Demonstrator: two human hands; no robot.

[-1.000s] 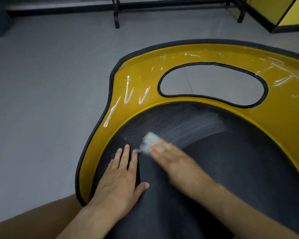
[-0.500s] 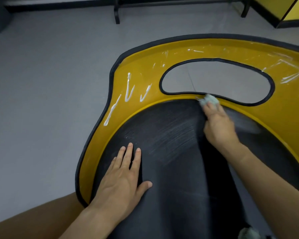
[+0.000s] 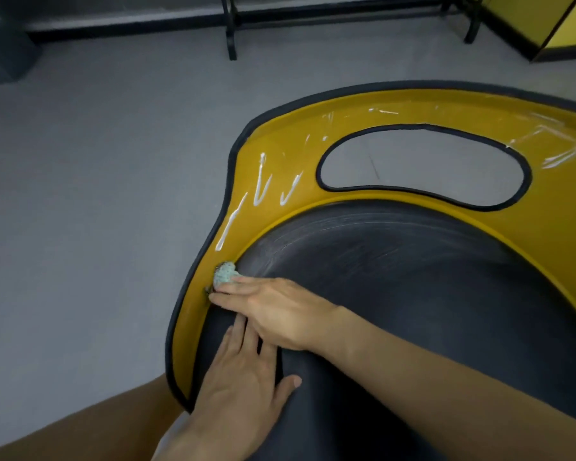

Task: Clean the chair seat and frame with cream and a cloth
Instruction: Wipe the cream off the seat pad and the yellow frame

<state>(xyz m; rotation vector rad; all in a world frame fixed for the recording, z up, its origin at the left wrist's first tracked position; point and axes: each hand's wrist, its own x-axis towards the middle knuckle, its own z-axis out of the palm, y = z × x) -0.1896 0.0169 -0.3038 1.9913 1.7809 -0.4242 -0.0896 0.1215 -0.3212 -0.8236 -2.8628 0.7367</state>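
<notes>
The chair has a black padded seat (image 3: 396, 294) set in a yellow frame (image 3: 546, 221) with a black rim and an oval cut-out. White lines of cream (image 3: 260, 184) lie on the frame's left part, and faint smears streak the seat's far edge. My right hand (image 3: 273, 311) presses a small pale green cloth (image 3: 225, 274) into the seam between seat and frame at the left; most of the cloth is under my fingers. My left hand (image 3: 243, 377) lies flat on the seat just below it, fingers straight, its fingertips tucked under my right hand.
Grey floor surrounds the chair. A black metal stand (image 3: 230, 31) runs along the far wall. A yellow panel with black edging (image 3: 546, 21) stands at the far right, and a dark box (image 3: 4, 44) at the far left. My knee (image 3: 80, 434) shows at the bottom left.
My right hand swept the cloth from the seat's far edge by the cut-out down to the left seam, leaving smears. My left hand stayed flat on the seat.
</notes>
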